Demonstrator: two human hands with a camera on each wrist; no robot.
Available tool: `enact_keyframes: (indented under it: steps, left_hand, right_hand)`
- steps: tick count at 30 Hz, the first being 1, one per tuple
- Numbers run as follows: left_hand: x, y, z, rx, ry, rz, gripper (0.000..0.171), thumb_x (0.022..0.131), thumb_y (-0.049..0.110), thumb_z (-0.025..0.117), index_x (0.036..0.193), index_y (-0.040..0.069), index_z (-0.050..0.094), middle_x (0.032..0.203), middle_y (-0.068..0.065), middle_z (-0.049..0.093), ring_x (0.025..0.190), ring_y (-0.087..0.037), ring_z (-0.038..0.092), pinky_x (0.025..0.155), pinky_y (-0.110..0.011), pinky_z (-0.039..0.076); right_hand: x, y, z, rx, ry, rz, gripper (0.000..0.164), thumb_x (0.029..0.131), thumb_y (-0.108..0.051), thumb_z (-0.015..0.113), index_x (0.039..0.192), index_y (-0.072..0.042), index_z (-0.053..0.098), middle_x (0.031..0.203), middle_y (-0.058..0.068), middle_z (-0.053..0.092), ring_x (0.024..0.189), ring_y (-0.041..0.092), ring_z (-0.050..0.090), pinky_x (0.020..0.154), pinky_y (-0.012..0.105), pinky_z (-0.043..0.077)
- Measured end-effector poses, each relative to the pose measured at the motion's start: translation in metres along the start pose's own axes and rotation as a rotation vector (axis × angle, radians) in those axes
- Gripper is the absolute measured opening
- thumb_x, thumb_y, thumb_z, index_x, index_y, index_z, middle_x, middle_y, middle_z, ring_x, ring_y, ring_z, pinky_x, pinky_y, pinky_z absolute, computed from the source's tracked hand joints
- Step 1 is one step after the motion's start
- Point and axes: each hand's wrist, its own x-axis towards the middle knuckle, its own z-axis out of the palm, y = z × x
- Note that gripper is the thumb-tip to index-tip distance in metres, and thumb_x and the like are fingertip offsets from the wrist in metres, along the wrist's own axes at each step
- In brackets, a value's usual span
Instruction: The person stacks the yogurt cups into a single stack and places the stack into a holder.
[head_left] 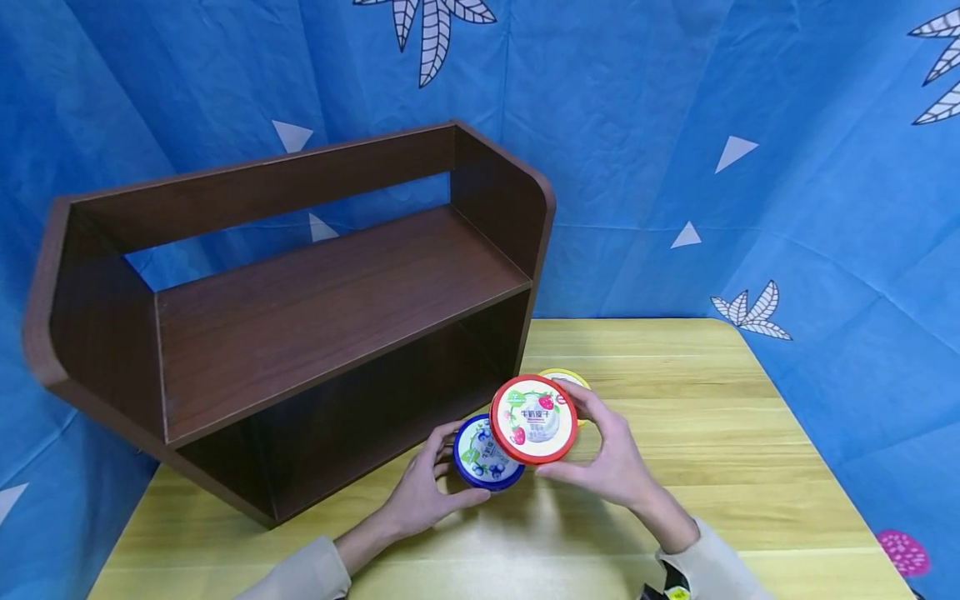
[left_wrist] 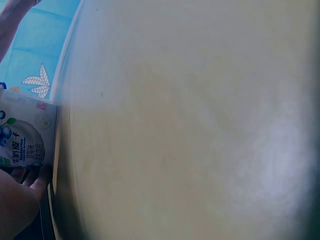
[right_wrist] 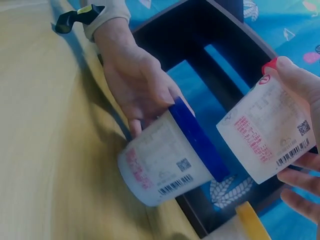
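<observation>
Hovering by the brown shelf's (head_left: 345, 304) front right corner, the red-lidded tub (head_left: 534, 419) is clasped by the right hand (head_left: 617, 462), the blue-lidded tub (head_left: 480, 462) by the left hand (head_left: 422, 497), fingers curved tub-wide. Both are probably light, smooth, best gripped below the rims. Room is afforded by tabletop (head_left: 720, 467) right of the shelf's side edge.

Pale wooden table (head_left: 697, 417) beneath a brown shelf (head_left: 337, 308) and yellow-lidded tub (right_wrist: 251, 220) (partly hidden).
</observation>
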Motion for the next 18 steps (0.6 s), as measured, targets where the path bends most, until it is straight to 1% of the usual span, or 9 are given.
enact_keyframes:
  steps: [5,14,18]
  left_hand:
    - [0.0,0.001,0.0,-0.012,-0.003,-0.01,0.092,0.078,0.027,0.095,0.153,0.028,0.041,0.144,-0.003,0.058,0.132,-0.022,0.057,0.109,-0.031,0.052]
    - [0.0,-0.001,0.0,-0.014,-0.007,0.011,0.093,0.078,0.026,0.095,0.154,0.028,0.04,0.144,-0.004,0.059,0.132,-0.023,0.059,0.108,-0.029,0.053]
    - [0.0,-0.002,0.0,-0.021,-0.008,0.017,0.093,0.078,0.025,0.095,0.154,0.027,0.04,0.144,-0.006,0.059,0.133,-0.026,0.058,0.109,-0.029,0.053]
  right_hand:
    - [-0.001,-0.003,0.009,0.018,0.009,0.005,0.105,0.061,-0.017,0.102,0.153,-0.019,0.051,0.136,0.007,0.072,0.115,0.004,0.067,0.091,0.028,0.058]
    - [-0.001,-0.008,0.022,0.02,0.048,-0.003,0.104,0.06,-0.021,0.104,0.151,-0.018,0.053,0.133,0.006,0.073,0.112,0.007,0.07,0.086,0.025,0.058]
    - [-0.002,-0.009,0.027,0.004,0.053,-0.011,0.103,0.06,-0.025,0.103,0.15,-0.017,0.054,0.129,0.006,0.075,0.108,0.007,0.071,0.084,0.027,0.058]
